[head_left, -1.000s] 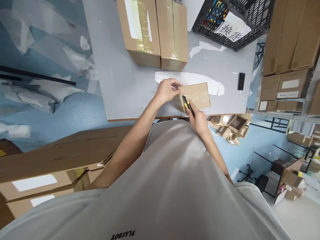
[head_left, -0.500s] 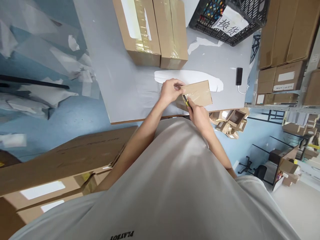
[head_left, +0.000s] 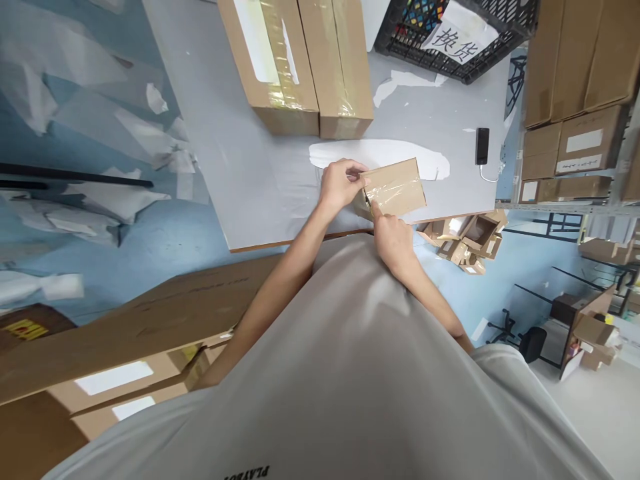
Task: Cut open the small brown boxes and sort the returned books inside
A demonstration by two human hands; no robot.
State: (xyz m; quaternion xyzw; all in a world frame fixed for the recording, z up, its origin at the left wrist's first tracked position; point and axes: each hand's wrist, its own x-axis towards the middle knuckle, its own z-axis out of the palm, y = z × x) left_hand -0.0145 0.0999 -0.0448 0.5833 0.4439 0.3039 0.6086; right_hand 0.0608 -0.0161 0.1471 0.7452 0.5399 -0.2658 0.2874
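A small brown cardboard box point(head_left: 397, 188) wrapped in clear tape lies near the front edge of the grey table point(head_left: 235, 153). My left hand point(head_left: 341, 183) is closed, pinching the box's left end. My right hand point(head_left: 393, 233) is closed around a yellow and black utility knife point(head_left: 369, 202), of which only the tip shows, set against the box's near left side.
Two long taped cardboard boxes point(head_left: 300, 60) lie at the back of the table. A black crate point(head_left: 450, 33) with a paper sign stands at the back right. A black phone point(head_left: 483, 145) on a cable lies to the right. Shelves of boxes point(head_left: 570, 100) stand at right; large cartons point(head_left: 125, 340) sit at lower left.
My right hand has slid further over the knife, so less of its yellow handle shows. The left hand keeps its pinch on the box's end.
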